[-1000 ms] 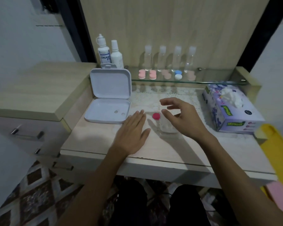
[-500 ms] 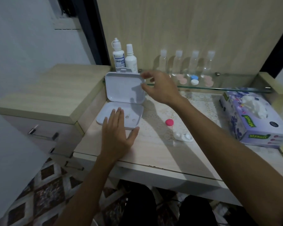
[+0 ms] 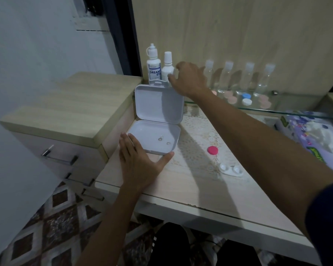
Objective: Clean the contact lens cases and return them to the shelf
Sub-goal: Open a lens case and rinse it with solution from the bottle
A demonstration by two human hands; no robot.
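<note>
Lens case (image 3: 231,170) sits uncapped on the table, pink cap (image 3: 212,150) near it — my left hand (image 3: 140,162) lies flat steadying the white box (image 3: 156,139), my right hand (image 3: 188,77) closes on the solution bottle (image 3: 167,71) for rinsing.

The left hand (image 3: 140,164) is lying flat on the table (image 3: 190,191), its fingers overlapping the near left corner of the open box (image 3: 156,135). To its right, the loose cap (image 3: 212,150) and the open lens case (image 3: 231,170) are sitting apart. Beyond the box, the right hand (image 3: 188,77) is reaching the plain bottle (image 3: 167,68), with the labelled bottle (image 3: 153,64) standing just left of it.
</note>
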